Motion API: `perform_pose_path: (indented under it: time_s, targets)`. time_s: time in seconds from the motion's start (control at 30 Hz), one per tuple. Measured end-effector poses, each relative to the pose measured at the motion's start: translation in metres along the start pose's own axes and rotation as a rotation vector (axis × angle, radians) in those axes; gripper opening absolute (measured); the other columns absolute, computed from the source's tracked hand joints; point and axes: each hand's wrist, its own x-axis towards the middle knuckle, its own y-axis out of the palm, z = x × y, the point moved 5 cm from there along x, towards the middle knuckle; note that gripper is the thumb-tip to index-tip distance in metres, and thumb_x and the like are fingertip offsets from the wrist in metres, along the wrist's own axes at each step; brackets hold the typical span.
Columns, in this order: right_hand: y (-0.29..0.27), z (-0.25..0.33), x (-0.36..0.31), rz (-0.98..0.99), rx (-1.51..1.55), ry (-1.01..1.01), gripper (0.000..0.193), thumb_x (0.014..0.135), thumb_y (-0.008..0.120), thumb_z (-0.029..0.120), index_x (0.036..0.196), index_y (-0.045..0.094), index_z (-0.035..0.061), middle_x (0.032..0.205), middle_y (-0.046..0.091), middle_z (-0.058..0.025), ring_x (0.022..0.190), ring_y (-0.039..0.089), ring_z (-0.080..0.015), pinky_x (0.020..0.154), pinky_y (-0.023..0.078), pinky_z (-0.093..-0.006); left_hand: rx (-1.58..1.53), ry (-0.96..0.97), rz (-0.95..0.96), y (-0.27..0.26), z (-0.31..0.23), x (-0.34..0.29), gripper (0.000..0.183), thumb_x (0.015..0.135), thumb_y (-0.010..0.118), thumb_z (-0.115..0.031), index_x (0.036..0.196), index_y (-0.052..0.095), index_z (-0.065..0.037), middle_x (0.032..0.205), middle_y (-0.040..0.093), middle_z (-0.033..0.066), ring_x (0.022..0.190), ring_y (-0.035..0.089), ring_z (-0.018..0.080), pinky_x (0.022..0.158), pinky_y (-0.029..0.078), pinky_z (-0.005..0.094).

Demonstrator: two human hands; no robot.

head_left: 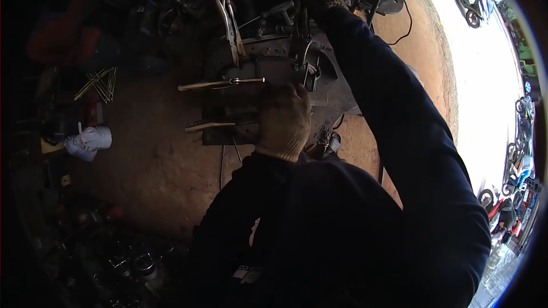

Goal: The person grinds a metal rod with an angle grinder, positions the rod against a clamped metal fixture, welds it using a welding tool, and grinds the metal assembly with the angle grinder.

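My left hand (pixel 283 120), in a tan work glove, rests over a dark metal bench (pixel 337 97) with its fingers curled. What those fingers hold, if anything, is hidden. Farther off and to the right, my right hand (pixel 322 0), also gloved, closes around the top of a dark tool or bar too shadowed to name. Left of my left hand lie a long hand tool (pixel 220 84) with a tan handle and a second one (pixel 214 126) nearer to me. Locking pliers (pixel 228 23) stand at the bench's far left.
Dark metal parts crowd the far side. Thin yellowish rods (pixel 97 84) and a pale cloth bundle (pixel 89 141) are at left. Shadowed parts (pixel 145 265) lie at the lower left. A black cable (pixel 406 31) curves across the brown floor (pixel 142 159). Motorbikes (pixel 505 165) stand outside at right.
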Motion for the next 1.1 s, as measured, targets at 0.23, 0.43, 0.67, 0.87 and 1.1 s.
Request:
perform_pose_path:
  time_s: [0.23, 0.43, 0.67, 0.87, 1.1]
  targets:
    - [0.000, 0.012, -0.004, -0.047, 0.009, -0.038, 0.051, 0.095, 0.063, 0.044, 0.123, 0.061, 0.0022, 0.098, 0.069, -0.0103, 0.088, 0.067, -0.0201, 0.076, 0.053, -0.0344, 0.003, -0.057, 0.100, 0.010, -0.001, 0.001, 0.037, 0.087, 0.071, -0.029, 0.118, 0.066, -0.009, 0.103, 0.064, 0.0096, 0.099, 0.066, 0.0270, 0.082, 0.056, 0.0390]
    - [-0.010, 0.016, -0.019, -0.137, 0.066, -0.073, 0.041, 0.097, 0.062, 0.038, 0.120, 0.062, 0.0039, 0.098, 0.069, -0.0094, 0.087, 0.066, -0.0204, 0.073, 0.052, -0.0345, -0.029, -0.049, 0.104, 0.007, -0.003, 0.005, 0.032, 0.086, 0.071, -0.027, 0.111, 0.066, -0.007, 0.098, 0.063, 0.0102, 0.098, 0.064, 0.0272, 0.088, 0.054, 0.0399]
    - [-0.015, 0.015, -0.060, -0.293, 0.215, -0.136, 0.030, 0.098, 0.061, 0.030, 0.117, 0.063, 0.0060, 0.097, 0.068, -0.0083, 0.086, 0.066, -0.0207, 0.069, 0.050, -0.0347, -0.065, 0.015, -0.007, 0.003, 0.002, 0.001, 0.031, 0.085, 0.069, -0.025, 0.109, 0.064, -0.006, 0.096, 0.062, 0.0101, 0.097, 0.064, 0.0273, 0.093, 0.050, 0.0402]
    - [-0.031, 0.019, -0.055, -0.432, 0.362, -0.222, 0.021, 0.100, 0.060, 0.023, 0.114, 0.064, 0.0077, 0.096, 0.067, -0.0074, 0.085, 0.065, -0.0210, 0.066, 0.049, -0.0348, -0.083, 0.017, -0.042, -0.003, 0.000, 0.008, 0.026, 0.086, 0.066, -0.022, 0.106, 0.064, -0.006, 0.096, 0.062, 0.0103, 0.099, 0.063, 0.0284, 0.093, 0.049, 0.0428]
    - [-0.001, 0.092, -0.082, -0.487, 0.030, -0.124, 0.037, 0.098, 0.064, 0.036, 0.115, 0.064, 0.0035, 0.106, 0.070, -0.0121, 0.094, 0.067, -0.0241, 0.075, 0.050, -0.0371, -0.130, -0.006, -0.034, 0.004, 0.005, 0.001, 0.029, 0.085, 0.067, -0.022, 0.109, 0.062, -0.005, 0.098, 0.060, 0.0109, 0.103, 0.061, 0.0285, 0.096, 0.048, 0.0445]
